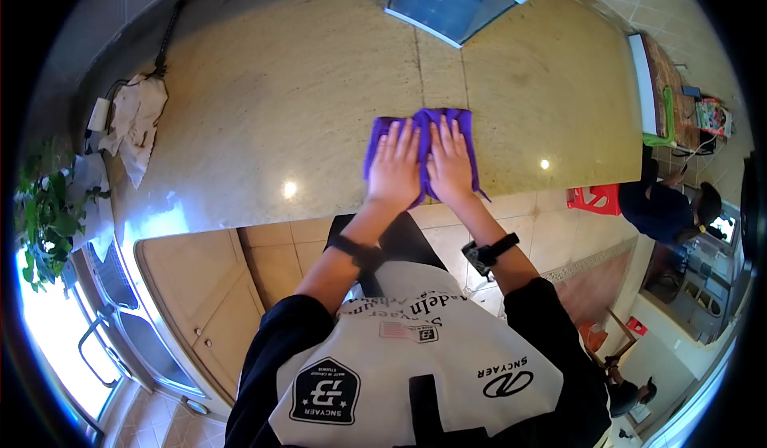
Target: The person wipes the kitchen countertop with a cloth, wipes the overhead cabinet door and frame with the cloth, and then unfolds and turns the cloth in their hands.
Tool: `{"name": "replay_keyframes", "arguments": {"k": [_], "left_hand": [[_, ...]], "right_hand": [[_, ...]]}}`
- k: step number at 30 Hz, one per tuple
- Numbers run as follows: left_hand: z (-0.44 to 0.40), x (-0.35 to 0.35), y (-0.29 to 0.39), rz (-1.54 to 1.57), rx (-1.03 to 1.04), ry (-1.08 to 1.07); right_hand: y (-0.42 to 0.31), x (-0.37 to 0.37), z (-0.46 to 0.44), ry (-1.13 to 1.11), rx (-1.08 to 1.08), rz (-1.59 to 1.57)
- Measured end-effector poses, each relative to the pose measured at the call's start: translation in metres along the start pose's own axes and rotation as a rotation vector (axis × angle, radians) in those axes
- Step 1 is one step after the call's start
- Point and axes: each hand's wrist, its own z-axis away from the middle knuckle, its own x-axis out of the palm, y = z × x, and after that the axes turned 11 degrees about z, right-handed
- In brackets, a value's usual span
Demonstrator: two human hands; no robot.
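A purple cloth lies spread on the tan stone countertop, close to its front edge. My left hand rests flat on the left part of the cloth, fingers stretched out and pointing away from me. Beside it, my right hand presses flat on the right part, its fingers also straight. A strip of cloth shows between the two hands, and its near corners stick out past my right wrist. Neither hand's fingers are wrapped around the cloth.
A white and blue glass-sided box stands at the counter's back. A crumpled pale cloth, a cable and a leafy plant are at the left. On the right are a red stool and a person in dark clothes.
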Motion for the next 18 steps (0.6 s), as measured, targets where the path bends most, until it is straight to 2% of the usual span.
{"name": "replay_keyframes", "arguments": {"k": [5, 7, 10, 13, 18], "left_hand": [[0.043, -0.07, -0.085, -0.08, -0.201, 0.164], [0.067, -0.091, -0.12, -0.17, -0.273, 0.238], [0.09, -0.11, -0.148, -0.249, -0.333, 0.232], [0.079, -0.099, -0.14, -0.258, -0.34, 0.257], [0.009, -0.06, -0.072, -0.089, -0.058, 0.067]], "right_hand": [[-0.109, 0.007, -0.053, -0.024, -0.227, -0.093], [-0.157, 0.019, -0.068, 0.028, -0.315, -0.145], [-0.194, 0.026, -0.076, 0.113, -0.388, -0.221], [-0.176, 0.026, -0.078, 0.099, -0.418, -0.277], [-0.075, 0.005, -0.048, 0.075, -0.174, -0.061]]}}
